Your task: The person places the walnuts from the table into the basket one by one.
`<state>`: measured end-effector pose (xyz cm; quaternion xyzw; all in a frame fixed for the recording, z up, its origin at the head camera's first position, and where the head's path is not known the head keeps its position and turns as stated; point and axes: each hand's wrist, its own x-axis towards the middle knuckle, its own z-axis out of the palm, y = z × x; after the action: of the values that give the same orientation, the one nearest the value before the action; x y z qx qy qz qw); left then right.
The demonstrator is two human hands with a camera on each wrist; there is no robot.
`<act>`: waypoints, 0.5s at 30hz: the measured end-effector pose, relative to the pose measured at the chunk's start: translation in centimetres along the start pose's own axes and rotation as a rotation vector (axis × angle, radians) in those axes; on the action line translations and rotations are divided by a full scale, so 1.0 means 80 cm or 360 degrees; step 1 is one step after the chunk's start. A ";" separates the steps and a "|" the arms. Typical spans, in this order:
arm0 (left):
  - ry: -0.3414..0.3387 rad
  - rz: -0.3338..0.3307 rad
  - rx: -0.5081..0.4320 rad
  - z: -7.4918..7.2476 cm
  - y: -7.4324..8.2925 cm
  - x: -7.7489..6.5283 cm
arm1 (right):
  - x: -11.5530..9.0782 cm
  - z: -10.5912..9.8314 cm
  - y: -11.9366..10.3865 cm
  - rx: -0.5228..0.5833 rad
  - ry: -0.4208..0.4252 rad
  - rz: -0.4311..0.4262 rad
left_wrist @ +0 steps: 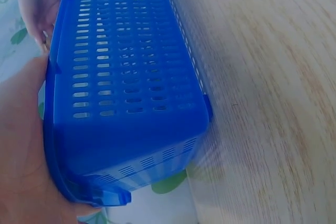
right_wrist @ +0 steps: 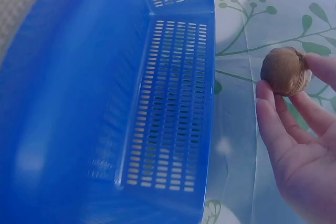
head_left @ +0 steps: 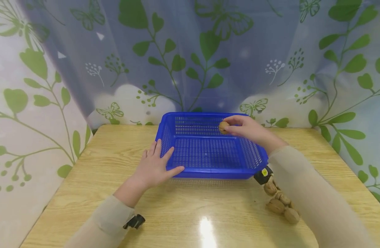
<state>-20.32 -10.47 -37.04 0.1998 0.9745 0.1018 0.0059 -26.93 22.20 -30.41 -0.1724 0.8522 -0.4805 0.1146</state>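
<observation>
A blue plastic basket (head_left: 205, 171) with slotted walls stands upright on the wooden table, its inside bare in the head view. My left hand (head_left: 153, 168) rests on the basket's front left corner, fingers spread over the rim. Above the basket's back right part, my right hand (head_left: 247, 129) pinches a brown walnut (head_left: 223, 127) between thumb and fingertips. The right wrist view shows the walnut (right_wrist: 283, 72) from close by, thumb on one side and fingers on the other. In the left wrist view the basket's side wall (left_wrist: 126, 129) fills the middle.
Several walnuts (head_left: 283, 205) lie on the table (head_left: 190, 210) right of the basket, partly hidden by the right sleeve (head_left: 314, 196). A black wrist camera (head_left: 263, 175) hangs at the right wrist, near the basket's front right corner. A patterned curtain (head_left: 190, 62) closes off the back.
</observation>
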 end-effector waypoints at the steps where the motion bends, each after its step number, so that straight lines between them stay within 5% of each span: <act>1: -0.0002 0.0001 0.0002 0.000 0.000 0.000 | 0.004 0.000 0.000 0.0009 -0.0012 -0.0007; 15: -0.0054 -0.0028 -0.0040 0.001 0.000 0.001 | 0.067 0.008 -0.014 0.0149 -0.0077 0.0066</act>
<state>-20.34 -10.42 -37.08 0.1928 0.9747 0.1105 0.0258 -31.43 19.02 -29.92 -0.1606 0.8291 -0.5132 0.1531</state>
